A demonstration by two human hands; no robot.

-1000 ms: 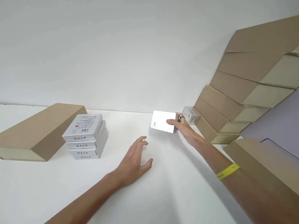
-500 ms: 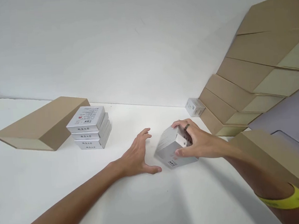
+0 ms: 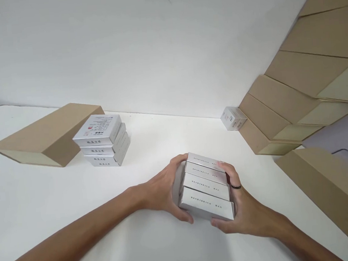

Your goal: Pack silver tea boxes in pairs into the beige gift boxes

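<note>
Both my hands clasp a bundle of several slim white boxes [image 3: 207, 186] standing on edge on the white table [image 3: 47, 205], printed sides facing me. My left hand [image 3: 163, 187] wraps the bundle's left end, thumb at the front bottom corner. My right hand [image 3: 243, 209], with a dark ring on one finger, grips the right end. A stack of three similar white boxes [image 3: 103, 146] lies flat at the left, well away from my hands.
A long brown cardboard box [image 3: 42, 139] lies behind the flat stack. At the right, several brown cartons [image 3: 294, 97] are stacked in steps, with a small white box [image 3: 233, 118] at their foot. Another brown carton [image 3: 329, 190] sits at the near right.
My right hand carried the white boxes from beside the cartons toward me and set them on edge. My left hand, open before, closed on their left end.
</note>
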